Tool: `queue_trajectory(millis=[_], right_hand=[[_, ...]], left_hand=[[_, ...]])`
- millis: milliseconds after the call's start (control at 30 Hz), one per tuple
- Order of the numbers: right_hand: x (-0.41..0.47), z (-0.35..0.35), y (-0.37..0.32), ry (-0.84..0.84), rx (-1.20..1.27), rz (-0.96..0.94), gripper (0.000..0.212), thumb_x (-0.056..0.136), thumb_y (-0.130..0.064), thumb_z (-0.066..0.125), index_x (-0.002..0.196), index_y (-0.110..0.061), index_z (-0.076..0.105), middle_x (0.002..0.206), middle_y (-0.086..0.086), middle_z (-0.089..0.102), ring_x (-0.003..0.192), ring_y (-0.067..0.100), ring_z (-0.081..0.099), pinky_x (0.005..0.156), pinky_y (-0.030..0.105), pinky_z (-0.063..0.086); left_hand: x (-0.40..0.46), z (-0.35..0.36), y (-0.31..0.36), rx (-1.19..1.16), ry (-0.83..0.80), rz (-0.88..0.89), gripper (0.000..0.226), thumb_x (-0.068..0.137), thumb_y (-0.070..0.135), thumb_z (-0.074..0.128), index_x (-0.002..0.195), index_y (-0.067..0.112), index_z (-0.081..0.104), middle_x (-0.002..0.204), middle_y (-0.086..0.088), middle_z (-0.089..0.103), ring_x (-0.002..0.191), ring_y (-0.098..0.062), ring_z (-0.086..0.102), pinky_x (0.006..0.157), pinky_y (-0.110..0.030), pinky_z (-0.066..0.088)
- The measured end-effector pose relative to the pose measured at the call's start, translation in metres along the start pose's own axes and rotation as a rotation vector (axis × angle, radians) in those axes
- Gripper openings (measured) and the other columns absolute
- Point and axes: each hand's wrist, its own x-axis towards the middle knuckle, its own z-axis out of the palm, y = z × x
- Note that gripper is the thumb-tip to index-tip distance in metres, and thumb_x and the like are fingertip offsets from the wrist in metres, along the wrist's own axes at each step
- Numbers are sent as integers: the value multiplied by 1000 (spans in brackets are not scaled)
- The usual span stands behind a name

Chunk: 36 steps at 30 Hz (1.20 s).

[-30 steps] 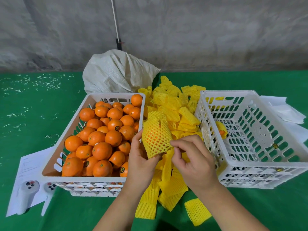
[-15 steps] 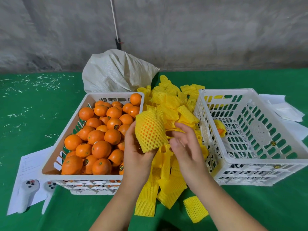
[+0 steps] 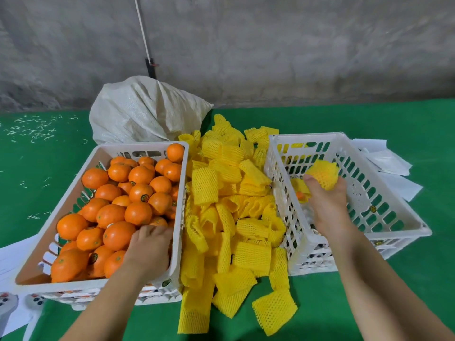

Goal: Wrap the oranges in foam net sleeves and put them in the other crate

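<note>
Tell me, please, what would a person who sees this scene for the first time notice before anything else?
Probably the bright pile of yellow foam net sleeves in the middle, spilling between two white crates. On its left, the full crate is heaped with oranges, where the left hand reaches in. On its right, the right hand holds a wrapped orange inside the nearly empty crate.

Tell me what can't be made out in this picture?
Head view only:
- Left hand in the orange crate: its fingers are behind its own back, so any grip is unclear.
- Earlier wrapped orange: mostly behind the right hand.
- Orange stickers: print too small.
- Controllers: cut off by the left edge.
</note>
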Motion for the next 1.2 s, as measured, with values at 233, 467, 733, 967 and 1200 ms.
queue_trajectory(millis=[233,467,733,967,1200], right_hand=[[-10,17,34,-104,-707,-350,68,91,-48,60,153,-39,34,168,-4,8,154,27,6,120,54,19],[-94,81,77,-892,-986,-507,16,95,-45,64,110,-46,65,171,-9,4,154,22,-8,119,57,7],[-134,129,86,-1128,-1032,-341,19,98,-38,60,117,-39,66,170,-3,18,156,28,3,124,49,12],[-126,105,76,-994,-693,-367,36,105,-18,54,138,-34,55,98,-21,55,86,-19,56,72,6,42],[-117,85,60,-783,-394,-258,34,101,-25,65,127,-39,48,67,-8,39,44,7,32,46,31,29]], left_hand=[[3,-17,5,223,-376,33,43,107,40,36,149,35,47,168,-6,18,154,-35,8,124,-43,13],[11,-25,0,530,-287,224,39,103,31,48,140,25,60,144,2,53,140,-26,35,113,-40,29],[9,-10,-23,451,-61,374,40,95,48,51,131,36,64,130,9,58,130,-21,45,123,-40,18],[14,-13,-44,294,-41,482,63,83,70,63,138,40,60,131,12,56,133,-13,49,131,-44,-4],[10,-35,-73,-36,123,558,68,74,78,69,131,42,66,123,24,55,126,1,48,130,-40,-13]])
